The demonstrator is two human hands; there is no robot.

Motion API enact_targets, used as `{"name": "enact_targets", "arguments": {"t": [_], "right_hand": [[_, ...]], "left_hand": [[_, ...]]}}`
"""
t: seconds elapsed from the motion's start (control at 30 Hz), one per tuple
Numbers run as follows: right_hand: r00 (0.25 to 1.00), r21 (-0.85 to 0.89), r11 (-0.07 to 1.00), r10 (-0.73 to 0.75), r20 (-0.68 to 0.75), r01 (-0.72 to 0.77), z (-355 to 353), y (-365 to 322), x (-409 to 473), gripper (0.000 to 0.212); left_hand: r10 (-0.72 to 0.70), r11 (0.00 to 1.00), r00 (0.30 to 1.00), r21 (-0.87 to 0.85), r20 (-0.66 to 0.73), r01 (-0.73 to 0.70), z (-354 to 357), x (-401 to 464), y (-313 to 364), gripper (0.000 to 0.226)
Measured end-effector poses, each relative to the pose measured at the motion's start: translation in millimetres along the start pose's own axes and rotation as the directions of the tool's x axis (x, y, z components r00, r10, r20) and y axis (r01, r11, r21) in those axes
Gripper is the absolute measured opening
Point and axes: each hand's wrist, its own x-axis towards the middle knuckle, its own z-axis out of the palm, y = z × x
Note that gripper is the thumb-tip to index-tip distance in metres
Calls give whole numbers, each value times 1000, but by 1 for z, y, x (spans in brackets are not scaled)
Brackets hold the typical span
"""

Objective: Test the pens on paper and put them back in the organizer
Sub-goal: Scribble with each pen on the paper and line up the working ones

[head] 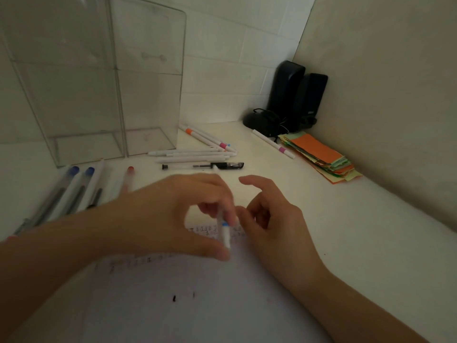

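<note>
The left hand [173, 214] held a white pen [225, 235] between thumb and fingers, above the paper [197, 305]. The right hand [269, 219] was just beside the pen, loosely open and holding nothing. The pen was blurred, its tip hidden.

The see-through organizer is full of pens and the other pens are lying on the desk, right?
Not quite. The head view shows the clear organizer is empty. The pens do lie on the desk, like the white pens beside it, and the left hand holds one more.
</note>
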Motion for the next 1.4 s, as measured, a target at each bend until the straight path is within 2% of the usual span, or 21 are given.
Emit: {"name": "enact_targets", "arguments": {"t": [0.17, 0.33, 0.43, 0.53, 0.57, 0.63, 0.67, 0.7, 0.8, 0.87, 0.97, 1.07, 1.23, 1.3, 1.4], "right_hand": [[999, 23, 998, 51, -13, -50, 1, 3, 1, 38], [997, 46, 996, 72, -2, -72, 0, 3, 1, 36], [994, 86, 990, 111, -15, -109, 0, 6, 3, 31], [986, 147, 977, 161, -42, -153, -1, 9, 5, 25], [984, 160, 974, 172, -53, -162, -1, 11, 5, 24], [979, 198, 964, 194, -66, -178, -1, 12, 7, 22], [977, 218, 959, 202, -69, -183, -1, 12, 7, 21], [976, 230, 956, 204, -72, -182, -1, 12, 7, 20], [976, 234, 955, 204, -79, -180, -1, 12, 8, 20], [975, 234, 955, 204, -84, -180, -1, 13, 8, 21], [973, 244, 953, 209, -96, -180, -1, 14, 8, 21], [970, 257, 948, 220, -101, -188, -1, 15, 9, 20], [976, 225, 960, 193, -96, -168, -2, 14, 8, 28], [985, 171, 976, 150, -87, -133, -2, 11, 7, 40], [996, 47, 997, 62, -60, -59, 0, 7, 5, 50]], "left_hand": [[-202, 971, 977, 147, 71, 190, -21, -11, -29, 42], [-410, 898, 888, 264, 209, 352, -35, -18, -42, 71], [-473, 873, 845, 265, 251, 410, -45, -24, -42, 72], [-488, 853, 865, 273, 118, 444, -46, -24, -44, 69], [-469, 850, 883, 286, 32, 442, -44, -23, -45, 58], [-406, 854, 900, 284, -161, 436, -38, -17, -45, 21], [-368, 862, 901, 278, -229, 423, -34, -13, -43, 9], [-325, 873, 907, 282, -268, 397, -31, -8, -42, 6], [-266, 851, 933, 395, -242, 345, -19, 11, -48, 22], [-258, 787, 939, 514, -227, 341, -12, 26, -58, 37], [-257, 697, 933, 620, -253, 360, -7, 45, -69, 40], [-327, 677, 908, 605, -261, 418, -6, 54, -75, 33], [-318, 783, 925, 493, -206, 379, -6, 54, -61, 22], [-319, 861, 925, 345, -206, 373, -8, 48, -44, 19], [-329, 941, 929, 26, -169, 338, -4, 34, -12, 16]]}}
